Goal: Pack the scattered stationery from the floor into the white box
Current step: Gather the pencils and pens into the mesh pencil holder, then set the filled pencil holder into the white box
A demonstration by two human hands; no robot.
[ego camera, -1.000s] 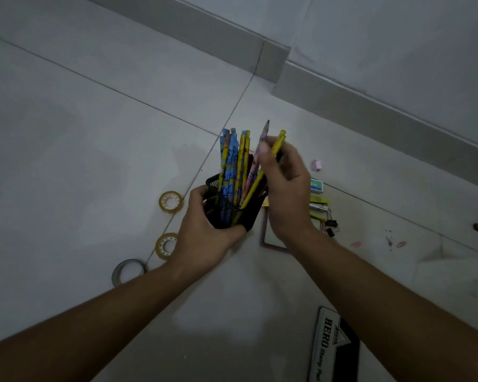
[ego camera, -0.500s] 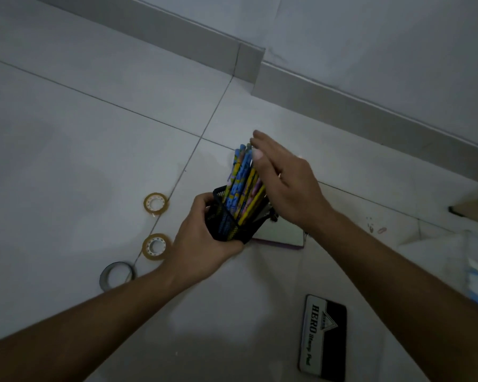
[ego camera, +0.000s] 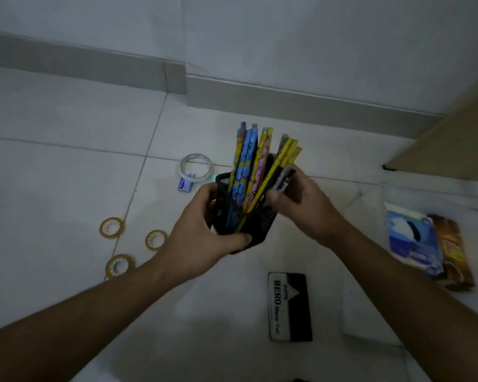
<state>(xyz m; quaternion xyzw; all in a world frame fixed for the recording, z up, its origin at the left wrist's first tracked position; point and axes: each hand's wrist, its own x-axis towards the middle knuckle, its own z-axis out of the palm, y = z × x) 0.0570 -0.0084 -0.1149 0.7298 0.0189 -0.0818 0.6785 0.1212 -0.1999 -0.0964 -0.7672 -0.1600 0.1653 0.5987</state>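
My left hand (ego camera: 204, 232) grips a black mesh pencil holder (ego camera: 249, 224) from its left side, held above the floor. Several yellow, blue and pink pencils (ego camera: 255, 164) stand in it. At the holder's right rim, my right hand (ego camera: 304, 199) pinches a small dark and silver item (ego camera: 283, 179); it is too blurred to name. The white box (ego camera: 370, 299) lies on the floor at the right, with a blue notebook (ego camera: 411, 238) and a brown book (ego camera: 453, 252) in it.
Three clear tape rolls (ego camera: 111, 227) (ego camera: 155, 239) (ego camera: 119, 266) lie at the left. A white tape roll (ego camera: 196, 166) and a small blue packet (ego camera: 185, 184) lie behind the holder. A black HERO stamp pad (ego camera: 290, 307) lies in front, and wooden furniture (ego camera: 453, 139) stands far right.
My right hand left the pencil tops, reached past them and came back to the holder's right rim with a small dark item. The view swung right, showing the white box.
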